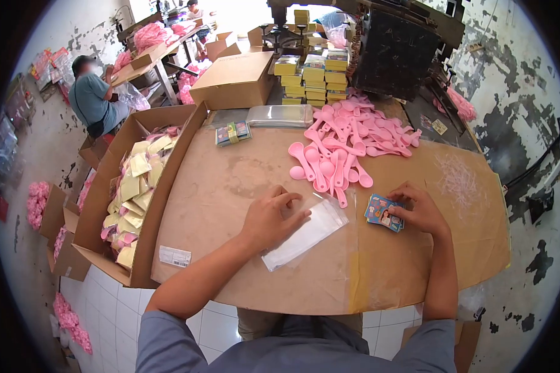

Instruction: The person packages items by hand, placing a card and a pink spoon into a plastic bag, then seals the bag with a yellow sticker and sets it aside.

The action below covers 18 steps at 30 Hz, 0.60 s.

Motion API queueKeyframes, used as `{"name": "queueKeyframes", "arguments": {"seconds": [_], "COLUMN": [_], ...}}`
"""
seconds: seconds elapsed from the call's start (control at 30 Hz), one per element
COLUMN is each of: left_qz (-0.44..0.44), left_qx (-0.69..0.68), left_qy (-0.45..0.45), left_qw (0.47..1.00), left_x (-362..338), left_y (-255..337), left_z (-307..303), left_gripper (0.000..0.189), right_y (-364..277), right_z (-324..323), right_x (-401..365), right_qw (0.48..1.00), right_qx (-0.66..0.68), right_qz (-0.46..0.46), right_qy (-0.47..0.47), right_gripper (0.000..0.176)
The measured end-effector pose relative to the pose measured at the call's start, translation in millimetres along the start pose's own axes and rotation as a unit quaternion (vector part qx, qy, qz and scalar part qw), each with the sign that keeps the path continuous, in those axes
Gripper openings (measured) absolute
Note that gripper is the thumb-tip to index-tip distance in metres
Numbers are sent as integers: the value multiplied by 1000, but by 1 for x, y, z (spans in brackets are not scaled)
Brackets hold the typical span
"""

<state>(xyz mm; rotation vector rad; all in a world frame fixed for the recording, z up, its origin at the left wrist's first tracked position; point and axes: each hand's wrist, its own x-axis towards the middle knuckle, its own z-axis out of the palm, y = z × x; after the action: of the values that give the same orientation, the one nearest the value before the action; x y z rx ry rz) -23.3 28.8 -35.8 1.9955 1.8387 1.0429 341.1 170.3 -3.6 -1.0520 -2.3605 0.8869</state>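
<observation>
My left hand [274, 214] rests over a stack of clear plastic bags [308, 236] on the cardboard-covered table, its fingers curved and apart with nothing held in them. At the right, my right hand [422, 211] has its thumb and fingers closed on a small blue picture card [379, 213] at the top of a short pile. The card shows a figure and a guitar. Just beyond both hands lies a heap of pink plastic measuring spoons [342, 158], their handles pointing in several directions.
A long carton [182, 146] of packed pouches stands at the left. Farther back are a banded card bundle [233, 133], a closed carton [233, 78], yellow-edged card stacks [314, 78] and a black machine [395, 53]. Another person [96, 96] sits at the far left.
</observation>
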Motion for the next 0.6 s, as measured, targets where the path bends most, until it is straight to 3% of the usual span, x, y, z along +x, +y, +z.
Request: {"name": "queueKeyframes", "arguments": {"seconds": [0.13,0.23,0.33,0.43,0.53,0.6], "left_qz": [8,-39,0,-107,-133,-147], "left_qx": [-9,-30,-158,-422,-563,-572], "left_qy": [-18,-49,-12,-82,-130,-144], "left_qw": [1000,998,987,896,805,794], "left_x": [3,3,2,1,1,1], "left_y": [-4,-1,-4,-11,0,7], "left_z": [4,-2,-1,1,-5,-10], "left_gripper": [26,21,15,16,31,41], "right_y": [-1,0,-2,-12,-37,-50], "right_z": [2,6,10,18,35,49], "right_x": [1,3,4,5,4,4], "right_qw": [999,998,991,986,985,980], "right_qx": [-3,-4,4,25,82,164], "right_qz": [31,10,-20,-32,-32,-16], "right_qy": [14,64,130,164,145,108], "right_gripper": [27,23,22,22,22,21]}}
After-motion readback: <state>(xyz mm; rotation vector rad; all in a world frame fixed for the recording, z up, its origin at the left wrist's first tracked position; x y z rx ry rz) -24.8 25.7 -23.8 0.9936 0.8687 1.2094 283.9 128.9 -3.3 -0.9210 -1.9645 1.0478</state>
